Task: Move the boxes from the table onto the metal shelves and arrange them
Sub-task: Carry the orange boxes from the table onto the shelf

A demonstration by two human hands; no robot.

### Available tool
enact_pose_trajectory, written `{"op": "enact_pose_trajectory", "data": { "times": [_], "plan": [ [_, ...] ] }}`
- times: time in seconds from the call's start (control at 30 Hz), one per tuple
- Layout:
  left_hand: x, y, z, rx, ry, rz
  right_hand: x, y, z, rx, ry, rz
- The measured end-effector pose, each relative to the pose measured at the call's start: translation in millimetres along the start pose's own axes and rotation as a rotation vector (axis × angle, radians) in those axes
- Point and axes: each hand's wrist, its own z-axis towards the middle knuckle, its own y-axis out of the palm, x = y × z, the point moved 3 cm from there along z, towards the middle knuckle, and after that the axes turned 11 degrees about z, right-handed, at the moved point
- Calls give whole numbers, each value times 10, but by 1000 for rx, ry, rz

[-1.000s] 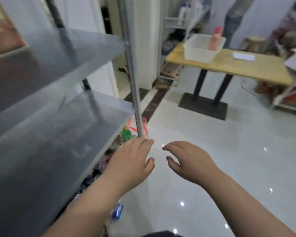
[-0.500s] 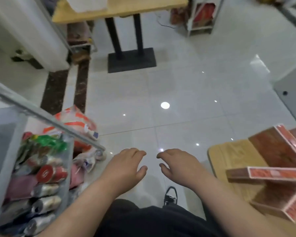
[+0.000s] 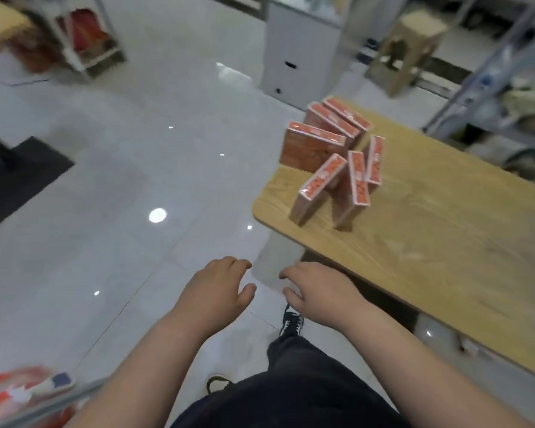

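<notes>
We see six boxes (image 3: 334,159) gathered on the near left corner of a wooden table (image 3: 445,242), all flat and book-like, with reddish-brown wood-grain faces and narrow orange edges bordered in white. Three stand in a back group: the left one (image 3: 314,146) rests upright on a long edge, and two more (image 3: 342,118) lean against each other behind it. Three stand in front: the nearest left one (image 3: 318,189) tilts to the right, the middle one (image 3: 354,189) stands almost upright and touches it near the top, and a slimmer one (image 3: 374,159) leans just behind those. The picture is blurred, so we cannot read any printing on them.

Our left hand (image 3: 217,288) and right hand (image 3: 318,291) hang over the white tiled floor (image 3: 136,196), just short of the table's near edge and well apart from the boxes. Both are empty, palms down, fingers loosely curled and slightly spread, thumbs pointing toward each other.

At the lower left a metal shelf rail (image 3: 53,403) crosses a red and white bag (image 3: 22,393); its contents are hidden. At the far right, another metal rack (image 3: 488,75) holds blurred items we cannot identify. A wooden stool (image 3: 408,50) stands beyond the table
</notes>
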Motion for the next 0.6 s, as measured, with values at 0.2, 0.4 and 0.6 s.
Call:
{"op": "enact_pose_trajectory", "data": {
  "times": [0.2, 0.4, 0.6],
  "plan": [
    [614, -10, 301, -33, 182, 38, 512, -55, -567, 122, 218, 95],
    [948, -87, 790, -15, 180, 35, 1096, -271, -587, 242, 272, 197],
    [1125, -230, 1299, 106, 44, 10, 1639, -493, -194, 395, 310, 551]
  ]
}}
